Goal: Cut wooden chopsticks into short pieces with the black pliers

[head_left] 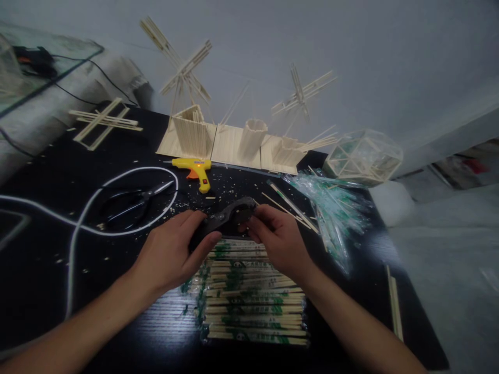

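My left hand (pixel 171 246) is wrapped round a black hand tool (pixel 224 218) with a curved end; its exact kind is hard to make out. The fingers of my right hand (pixel 278 236) are pinched together close to the tool's far end. Whatever they hold is mostly hidden, though a pale tip shows beside them. Below both hands lies a stack of paired wooden chopsticks in clear and green wrappers (pixel 255 309). Several loose wooden sticks (pixel 290 210) lie beyond my right hand.
A yellow glue gun (pixel 198 169) lies ahead, near black-handled pliers (pixel 146 195) and a looped white cable (pixel 93 195). Stick-built windmill models (pixel 191 132) stand along the wall. Torn wrappers (pixel 335 208) and a faceted stick frame (pixel 364 156) are at right. A stick cross (pixel 105 122) lies left.
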`<action>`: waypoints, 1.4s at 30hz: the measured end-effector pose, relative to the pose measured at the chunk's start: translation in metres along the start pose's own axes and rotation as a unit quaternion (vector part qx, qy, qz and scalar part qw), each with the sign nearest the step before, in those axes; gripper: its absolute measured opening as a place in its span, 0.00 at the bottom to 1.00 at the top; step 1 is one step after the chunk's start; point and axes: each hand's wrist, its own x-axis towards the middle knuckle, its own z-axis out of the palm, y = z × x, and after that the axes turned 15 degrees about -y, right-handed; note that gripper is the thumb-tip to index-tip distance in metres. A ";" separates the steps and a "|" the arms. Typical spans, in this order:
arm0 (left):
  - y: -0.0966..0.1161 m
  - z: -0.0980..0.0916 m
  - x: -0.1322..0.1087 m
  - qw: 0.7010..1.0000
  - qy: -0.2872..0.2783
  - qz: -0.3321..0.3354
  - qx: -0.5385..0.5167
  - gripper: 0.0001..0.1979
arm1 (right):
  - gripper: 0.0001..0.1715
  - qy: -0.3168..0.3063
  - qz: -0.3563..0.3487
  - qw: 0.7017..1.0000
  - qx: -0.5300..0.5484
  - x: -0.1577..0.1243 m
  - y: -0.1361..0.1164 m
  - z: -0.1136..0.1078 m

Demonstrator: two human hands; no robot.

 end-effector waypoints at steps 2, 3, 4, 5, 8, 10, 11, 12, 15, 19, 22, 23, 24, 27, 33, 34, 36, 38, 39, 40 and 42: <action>0.000 -0.001 0.001 1.000 -0.003 0.000 -0.001 0.23 | 0.10 0.002 0.006 1.000 0.010 0.000 0.001 0.000; 0.001 -0.001 0.001 1.000 -0.006 -0.001 -0.002 0.23 | 0.10 0.002 0.008 1.000 0.016 0.000 0.002 0.001; 0.001 -0.002 0.001 1.000 -0.009 -0.001 -0.004 0.24 | 0.10 0.003 0.009 1.000 0.021 0.000 0.003 0.001; 0.002 -0.002 0.002 1.000 -0.011 -0.002 -0.005 0.24 | 0.11 0.003 0.010 1.000 0.025 0.000 0.003 0.001; 0.003 -0.004 0.002 1.000 -0.012 -0.004 -0.012 0.23 | 0.11 0.005 0.011 0.999 0.030 0.001 0.004 0.001; 0.004 -0.004 0.001 1.000 -0.012 -0.006 -0.015 0.22 | 0.11 0.005 0.014 0.999 0.029 0.001 0.004 0.001; 0.004 -0.005 0.001 1.000 -0.014 -0.007 -0.015 0.22 | 0.10 0.004 0.015 0.999 0.029 0.001 0.003 0.001; 0.004 -0.005 0.001 1.000 -0.018 -0.008 -0.014 0.22 | 0.10 0.005 0.016 0.999 0.028 0.001 0.002 0.001; 0.005 -0.006 0.000 1.000 -0.027 -0.011 -0.012 0.21 | 0.11 0.005 0.020 1.000 0.016 0.001 0.000 0.001; 0.006 -0.008 0.001 0.999 -0.030 -0.011 -0.025 0.21 | 0.11 0.005 0.025 1.000 0.014 0.001 0.000 0.002; 0.007 -0.009 0.001 0.998 -0.037 -0.012 -0.040 0.21 | 0.12 0.004 0.024 1.000 0.015 0.001 0.002 0.002; 0.007 -0.009 0.001 0.998 -0.039 -0.012 -0.042 0.21 | 0.12 0.004 0.023 1.000 0.014 0.002 0.003 0.001; 0.007 -0.009 0.001 0.998 -0.040 -0.013 -0.041 0.20 | 0.12 0.004 0.022 1.000 0.013 0.002 0.003 0.001; 0.006 -0.007 0.001 0.999 -0.038 -0.014 -0.029 0.21 | 0.12 0.005 0.011 1.000 0.000 0.001 0.004 0.001; 0.002 -0.004 0.003 1.000 -0.019 -0.006 -0.024 0.23 | 0.09 0.005 -0.015 1.000 -0.020 0.000 -0.001 0.002; 0.002 -0.004 0.003 1.000 -0.018 -0.005 -0.024 0.23 | 0.09 0.005 -0.013 1.000 -0.017 0.000 -0.001 0.002; 0.001 -0.004 0.002 1.000 -0.017 -0.003 -0.022 0.22 | 0.08 0.004 -0.012 1.000 -0.016 0.000 -0.002 0.002; 0.000 -0.004 0.001 1.000 -0.019 0.001 -0.021 0.22 | 0.07 0.001 -0.016 1.000 -0.021 -0.001 -0.002 0.002; 0.000 -0.003 0.001 1.000 -0.019 0.004 -0.022 0.22 | 0.08 -0.001 -0.016 1.000 -0.025 -0.001 -0.002 0.001; 0.000 -0.003 0.001 1.000 -0.019 0.007 -0.023 0.22 | 0.08 -0.003 -0.016 0.999 -0.028 -0.001 -0.002 0.001; -0.001 -0.003 0.001 0.999 -0.019 0.013 -0.025 0.22 | 0.10 -0.008 -0.015 0.999 -0.028 -0.001 -0.001 0.000</action>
